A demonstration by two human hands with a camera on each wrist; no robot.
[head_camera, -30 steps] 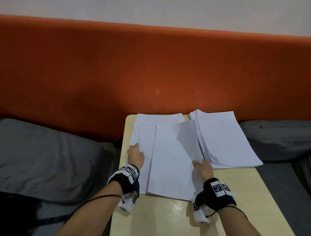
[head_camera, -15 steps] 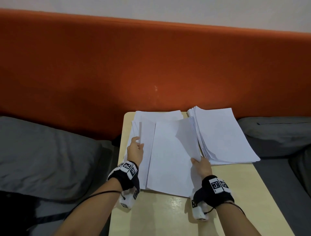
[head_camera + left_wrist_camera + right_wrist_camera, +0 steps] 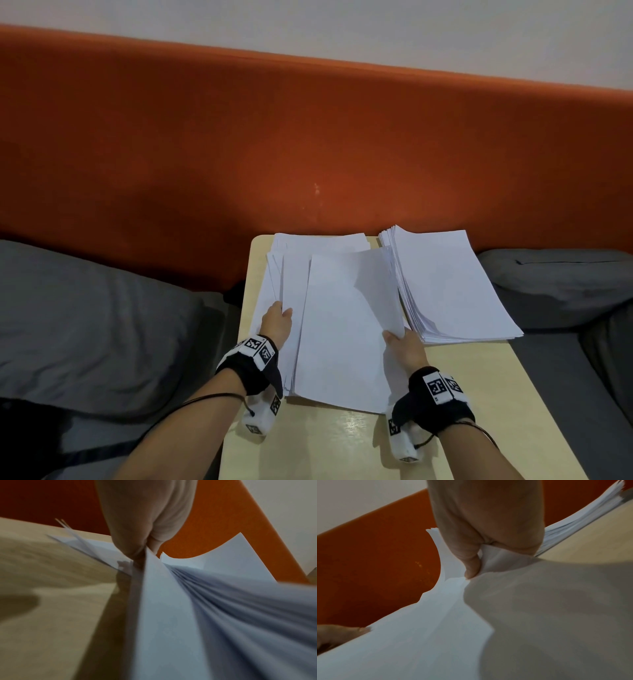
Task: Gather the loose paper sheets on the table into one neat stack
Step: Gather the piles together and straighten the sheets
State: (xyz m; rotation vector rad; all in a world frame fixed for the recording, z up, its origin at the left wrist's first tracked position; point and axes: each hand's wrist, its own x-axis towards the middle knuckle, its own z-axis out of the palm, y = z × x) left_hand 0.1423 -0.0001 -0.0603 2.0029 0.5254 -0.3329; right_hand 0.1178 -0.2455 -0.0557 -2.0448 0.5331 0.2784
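Head view shows both hands working the loose sheets [image 3: 346, 318] fanned across the left half of a small pale wooden table [image 3: 342, 445]. The left hand [image 3: 275, 323] pinches several sheet edges on the fan's left side, thumb against fingers; the left wrist view confirms paper clamped there. The right hand [image 3: 406, 349] grips the right edge of the top sheets, thumb on top and fingers curled under, lifting that edge so it curls upward. Holding both sides this way probably lets the person squeeze the spread sheets together and square them. A thicker, roughly squared stack [image 3: 452, 284] lies just beside them on the table's right, its edges slightly feathered; the loose sheets likely belong on it. The table stands against an orange padded backrest [image 3: 308, 137], with grey cushions [image 3: 85, 315] on either side and a pale wall above.
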